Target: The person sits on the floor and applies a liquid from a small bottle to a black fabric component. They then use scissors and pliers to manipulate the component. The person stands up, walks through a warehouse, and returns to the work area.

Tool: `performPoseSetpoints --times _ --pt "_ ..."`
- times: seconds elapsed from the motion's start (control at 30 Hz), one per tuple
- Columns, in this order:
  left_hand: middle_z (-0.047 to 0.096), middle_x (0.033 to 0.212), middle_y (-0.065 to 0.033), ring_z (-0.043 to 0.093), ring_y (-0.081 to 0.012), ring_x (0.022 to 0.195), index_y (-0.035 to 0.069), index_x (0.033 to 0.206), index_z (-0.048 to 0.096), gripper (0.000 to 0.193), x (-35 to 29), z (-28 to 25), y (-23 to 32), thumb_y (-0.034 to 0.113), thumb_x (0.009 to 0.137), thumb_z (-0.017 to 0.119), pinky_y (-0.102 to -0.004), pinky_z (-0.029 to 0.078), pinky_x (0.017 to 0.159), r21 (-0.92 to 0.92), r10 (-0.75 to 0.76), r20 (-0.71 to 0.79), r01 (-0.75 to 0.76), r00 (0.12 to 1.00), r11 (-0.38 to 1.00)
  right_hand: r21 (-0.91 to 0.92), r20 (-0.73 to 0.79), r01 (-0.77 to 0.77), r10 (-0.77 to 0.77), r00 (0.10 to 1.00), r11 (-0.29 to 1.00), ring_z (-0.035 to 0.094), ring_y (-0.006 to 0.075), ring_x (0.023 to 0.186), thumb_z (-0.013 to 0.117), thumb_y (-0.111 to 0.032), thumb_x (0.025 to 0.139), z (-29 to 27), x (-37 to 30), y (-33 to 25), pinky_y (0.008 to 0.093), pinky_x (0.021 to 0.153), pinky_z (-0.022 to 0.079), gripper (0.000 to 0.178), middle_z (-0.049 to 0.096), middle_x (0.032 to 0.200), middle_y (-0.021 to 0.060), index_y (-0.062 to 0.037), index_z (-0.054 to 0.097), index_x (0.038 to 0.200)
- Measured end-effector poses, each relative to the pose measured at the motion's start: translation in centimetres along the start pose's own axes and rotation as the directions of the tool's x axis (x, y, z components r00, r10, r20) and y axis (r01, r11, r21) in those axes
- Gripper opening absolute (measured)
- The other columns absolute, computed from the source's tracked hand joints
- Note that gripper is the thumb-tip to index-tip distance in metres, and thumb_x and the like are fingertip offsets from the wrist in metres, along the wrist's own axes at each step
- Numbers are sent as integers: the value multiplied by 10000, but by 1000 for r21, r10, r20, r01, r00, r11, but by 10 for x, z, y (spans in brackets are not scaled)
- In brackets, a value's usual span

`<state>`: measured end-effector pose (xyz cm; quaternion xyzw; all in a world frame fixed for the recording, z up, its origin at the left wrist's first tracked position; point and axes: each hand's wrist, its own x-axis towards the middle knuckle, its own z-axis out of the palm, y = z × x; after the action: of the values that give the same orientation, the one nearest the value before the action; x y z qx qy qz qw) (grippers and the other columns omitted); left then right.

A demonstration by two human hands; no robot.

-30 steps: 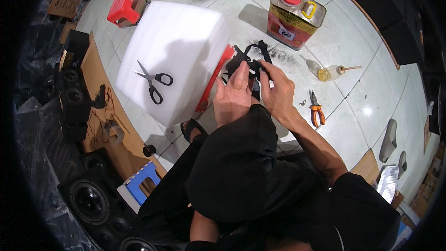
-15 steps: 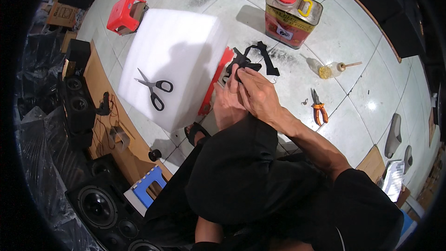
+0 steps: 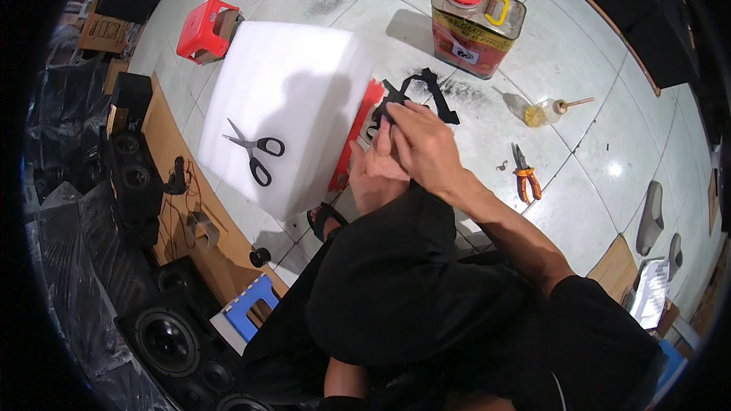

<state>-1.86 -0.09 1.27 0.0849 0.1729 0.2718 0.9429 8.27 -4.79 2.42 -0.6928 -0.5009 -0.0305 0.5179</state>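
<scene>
Both hands are close together over the tiled floor, working on a black strip of material (image 3: pixel 390 94) that is bunched and partly hidden by my fingers. My right hand (image 3: pixel 428 144) comes in from the right and pinches the strip between thumb and fingers. Just beneath and left of it, my left hand (image 3: pixel 377 179) is closed with bent fingers at the near end of the strip; what lies inside its grip is mostly hidden. More black straps (image 3: pixel 440 99) loop across the floor past my fingertips. A red flat piece (image 3: pixel 358 133) lies left of my hands.
Black-handled scissors (image 3: pixel 257 151) rest on a white foam block (image 3: pixel 297 61). A rectangular tin (image 3: pixel 476 34) stands ahead, with a small glass bottle (image 3: pixel 537 114) and orange-handled pliers (image 3: pixel 525 179) to the right. A red stool (image 3: pixel 207 30) stands far left; loudspeakers (image 3: pixel 166 341) line the left side.
My right hand's fingers have shifted slightly over the black strip, and my left fingers have drawn down a little from it. The view has tilted slightly; other things stay put.
</scene>
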Motion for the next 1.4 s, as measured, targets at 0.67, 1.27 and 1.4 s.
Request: performPoseSetpoints --times 0.67,1.27,1.4 --pt "315 1358 -91 313 -239 1238 -12 1347 197 756 -1 3 0 556 869 341 -378 242 1030 118 121 23 -123 992 985 35 15 79 -80 997 996 614 324 805 582 62 691 -10 -8 -9 422 874 459 276 612 859 208 90 553 964" --pt "357 1343 -52 265 -227 1279 37 1320 301 592 -1 -3 1 441 896 393 -413 223 1039 -48 136 24 -135 990 990 80 84 -71 65 994 994 605 335 815 558 0 714 -21 -12 -3 391 849 455 265 609 797 213 75 567 969" --pt "361 1341 -40 234 -254 1296 40 1194 463 393 5 -12 -6 295 895 466 -456 194 1051 -12 252 2 -252 968 968 301 40 -519 533 845 800 646 250 760 536 -50 795 -28 -1 1 302 691 490 206 634 830 210 41 607 966"
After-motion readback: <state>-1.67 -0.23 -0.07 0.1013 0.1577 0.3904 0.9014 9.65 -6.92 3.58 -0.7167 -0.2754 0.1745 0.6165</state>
